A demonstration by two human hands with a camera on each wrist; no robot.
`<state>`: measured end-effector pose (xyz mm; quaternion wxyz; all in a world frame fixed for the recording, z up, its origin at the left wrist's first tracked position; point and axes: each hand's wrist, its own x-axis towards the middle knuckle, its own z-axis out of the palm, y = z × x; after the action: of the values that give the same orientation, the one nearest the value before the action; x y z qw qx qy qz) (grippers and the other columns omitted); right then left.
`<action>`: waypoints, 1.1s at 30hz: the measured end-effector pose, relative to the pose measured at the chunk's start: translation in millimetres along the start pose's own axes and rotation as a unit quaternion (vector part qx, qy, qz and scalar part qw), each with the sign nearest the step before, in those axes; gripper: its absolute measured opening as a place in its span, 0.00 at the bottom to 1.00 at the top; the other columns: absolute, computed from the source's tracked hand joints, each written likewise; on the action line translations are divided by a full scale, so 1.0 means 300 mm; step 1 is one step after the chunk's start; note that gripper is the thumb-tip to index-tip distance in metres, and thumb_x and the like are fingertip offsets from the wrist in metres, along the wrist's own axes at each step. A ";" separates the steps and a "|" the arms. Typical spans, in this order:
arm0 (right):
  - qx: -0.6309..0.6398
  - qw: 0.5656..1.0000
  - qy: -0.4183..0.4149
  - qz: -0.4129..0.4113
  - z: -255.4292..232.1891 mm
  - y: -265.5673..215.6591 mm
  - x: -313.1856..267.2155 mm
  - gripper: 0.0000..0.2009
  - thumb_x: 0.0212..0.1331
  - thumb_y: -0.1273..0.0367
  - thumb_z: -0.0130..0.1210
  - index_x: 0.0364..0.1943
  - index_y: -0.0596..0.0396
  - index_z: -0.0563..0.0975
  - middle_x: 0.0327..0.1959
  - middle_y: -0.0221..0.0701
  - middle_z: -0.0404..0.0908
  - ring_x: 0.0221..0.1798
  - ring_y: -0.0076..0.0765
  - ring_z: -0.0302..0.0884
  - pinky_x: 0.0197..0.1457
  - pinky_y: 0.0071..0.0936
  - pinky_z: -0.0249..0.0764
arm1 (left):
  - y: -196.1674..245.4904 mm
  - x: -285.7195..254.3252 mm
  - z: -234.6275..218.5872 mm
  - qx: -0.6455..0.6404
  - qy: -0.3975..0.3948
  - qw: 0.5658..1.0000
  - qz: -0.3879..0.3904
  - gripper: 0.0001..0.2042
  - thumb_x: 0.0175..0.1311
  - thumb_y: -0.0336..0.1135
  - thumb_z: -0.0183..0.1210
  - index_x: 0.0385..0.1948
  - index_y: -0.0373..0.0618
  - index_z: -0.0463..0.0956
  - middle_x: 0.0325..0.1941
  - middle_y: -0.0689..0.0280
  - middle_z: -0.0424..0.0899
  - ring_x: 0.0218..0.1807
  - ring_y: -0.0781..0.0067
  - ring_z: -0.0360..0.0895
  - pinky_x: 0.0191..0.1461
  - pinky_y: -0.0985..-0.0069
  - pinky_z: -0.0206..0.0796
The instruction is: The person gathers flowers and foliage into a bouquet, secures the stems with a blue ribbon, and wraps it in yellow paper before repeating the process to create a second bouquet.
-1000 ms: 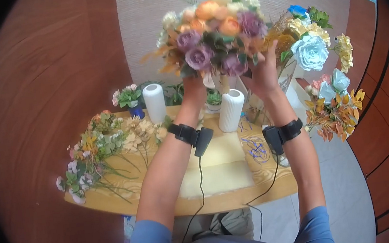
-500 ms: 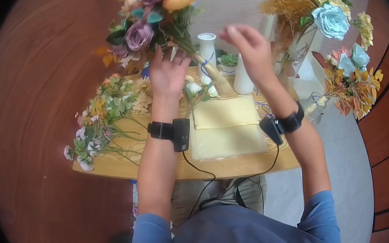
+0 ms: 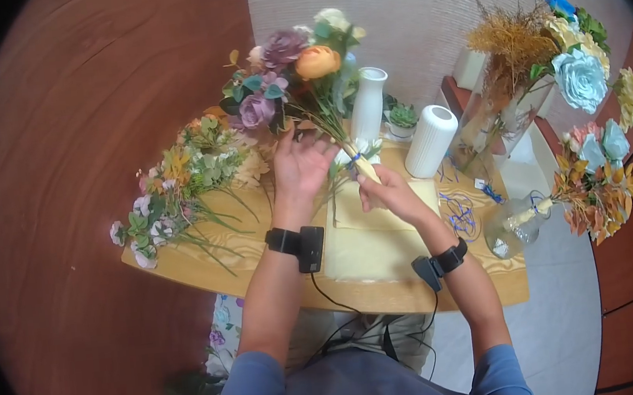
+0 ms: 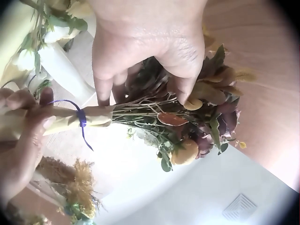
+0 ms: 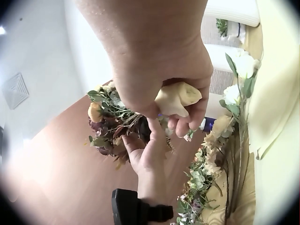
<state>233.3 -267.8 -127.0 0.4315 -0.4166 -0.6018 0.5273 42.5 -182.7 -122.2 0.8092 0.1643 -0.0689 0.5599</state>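
My right hand [image 3: 393, 193] grips the bouquet [image 3: 318, 62] by its stem end, which is wrapped in cream paper [image 5: 180, 99]. A purple-blue tie [image 4: 83, 117] circles this wrapping just beyond the fingers. Mauve roses, an orange bloom and green leaves make up the head, tilted up and to the left. My left hand [image 3: 302, 170] has its palm up and fingers spread, close beside the bare stems below the blooms. In the left wrist view its thumb and fingers reach either side of the stems [image 4: 140, 108].
Cream paper sheets [image 3: 373, 257] lie at the table's middle. White vases [image 3: 432, 141] and a small succulent [image 3: 403, 117] stand behind. Loose flower stems [image 3: 191, 180] cover the left. Blue ties [image 3: 461, 213] and a glass vase [image 3: 511, 231] are at right, near another bouquet [image 3: 600, 175].
The bouquet was held up high with both hands near it, then tipped leftward. It is now lower, and the right hand has come down and taken hold of the wrapped stems.
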 end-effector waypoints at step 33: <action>0.202 0.979 0.000 0.005 -0.034 0.254 -0.018 0.10 0.63 0.67 0.48 0.40 0.60 0.73 0.22 0.28 0.72 0.22 0.23 0.68 0.25 0.21 0.65 | -0.211 -0.090 -0.165 0.480 0.034 0.873 -0.081 0.08 0.61 0.24 0.58 0.41 0.33 0.77 0.36 0.63 0.83 0.35 0.78 0.77 0.42 0.81 0.69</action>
<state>248.3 -262.9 -202.3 0.5044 -0.3240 -0.4806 0.6401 88.0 -209.8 -188.5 0.6749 0.5184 0.2498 0.4619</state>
